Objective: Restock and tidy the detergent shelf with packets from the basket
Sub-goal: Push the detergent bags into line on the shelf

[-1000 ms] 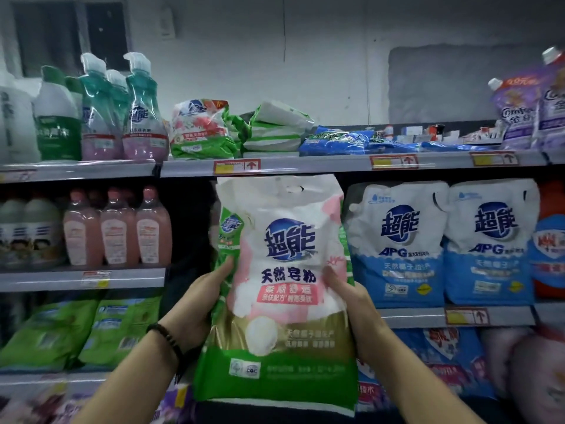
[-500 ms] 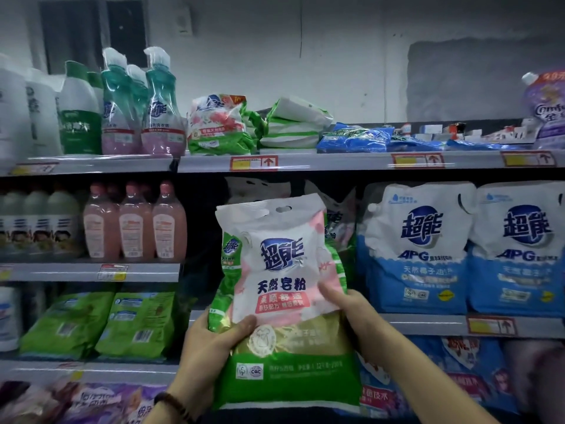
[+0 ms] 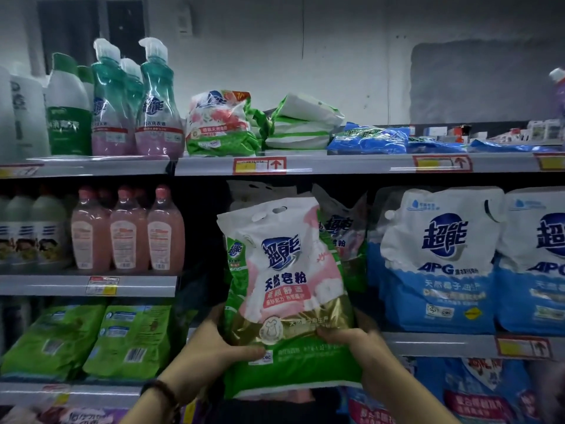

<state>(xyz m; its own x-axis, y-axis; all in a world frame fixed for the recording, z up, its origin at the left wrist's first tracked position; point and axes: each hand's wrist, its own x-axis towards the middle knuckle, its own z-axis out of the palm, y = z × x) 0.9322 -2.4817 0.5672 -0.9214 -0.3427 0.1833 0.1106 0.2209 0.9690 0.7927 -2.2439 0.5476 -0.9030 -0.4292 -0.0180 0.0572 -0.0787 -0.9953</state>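
I hold a white, pink and green detergent packet [image 3: 284, 298] upright in front of the middle shelf [image 3: 440, 344]. My left hand [image 3: 211, 353] grips its lower left edge, thumb across the front. My right hand [image 3: 357, 347] grips its lower right edge, thumb on the front. Behind the packet, further packets of the same kind [image 3: 342, 237] stand in the dark shelf bay. The basket is out of view.
Blue and white pouches [image 3: 437, 261] stand right of the bay. Pink bottles [image 3: 128, 231] fill the shelf to the left, green packets [image 3: 91, 335] below them. The top shelf [image 3: 351, 163] carries spray bottles [image 3: 134, 105], a flowered packet [image 3: 218, 123] and flat packets.
The packet has dropped lower in front of the shelf bay and tilted a little. Both hands have slid down to its bottom part, and my view has shifted left.
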